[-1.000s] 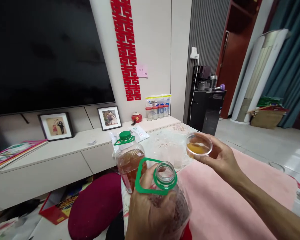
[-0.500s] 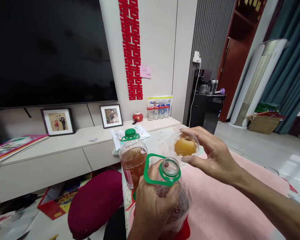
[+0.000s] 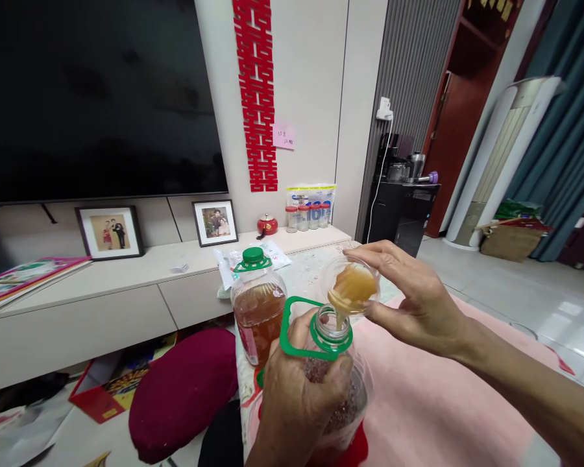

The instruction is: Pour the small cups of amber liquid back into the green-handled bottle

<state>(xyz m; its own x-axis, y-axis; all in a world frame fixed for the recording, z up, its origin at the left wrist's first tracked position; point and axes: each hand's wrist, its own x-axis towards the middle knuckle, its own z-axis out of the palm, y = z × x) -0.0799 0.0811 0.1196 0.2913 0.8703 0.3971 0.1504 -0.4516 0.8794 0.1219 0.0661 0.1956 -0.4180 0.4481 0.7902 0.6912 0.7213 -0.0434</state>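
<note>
My left hand (image 3: pixel 302 395) is wrapped round the neck of a clear plastic jug (image 3: pixel 353 399), which has a green handle ring (image 3: pixel 286 327) and an uncapped mouth. My right hand (image 3: pixel 413 301) pinches the rim of a small clear cup (image 3: pixel 353 282) tilted over that mouth. Amber liquid (image 3: pixel 355 284) runs from the cup's lower edge into the opening. Beyond my left hand a second jug (image 3: pixel 260 311), filled with reddish-brown liquid, stands upright with a green cap (image 3: pixel 253 255) on. The held jug's lower part is partly hidden by my left hand.
A pink cloth (image 3: pixel 418 395) covers the table to the right. White packets (image 3: pixel 275 254) lie behind the capped jug. A maroon round stool (image 3: pixel 185 395) stands at the left. Red-lidded jars (image 3: pixel 303 219) and picture frames (image 3: pixel 215 222) line the white cabinet (image 3: pixel 126 292).
My right hand has moved slightly left and tipped the cup further over the jug's mouth. A stream of amber liquid now falls from it. My left hand keeps its hold.
</note>
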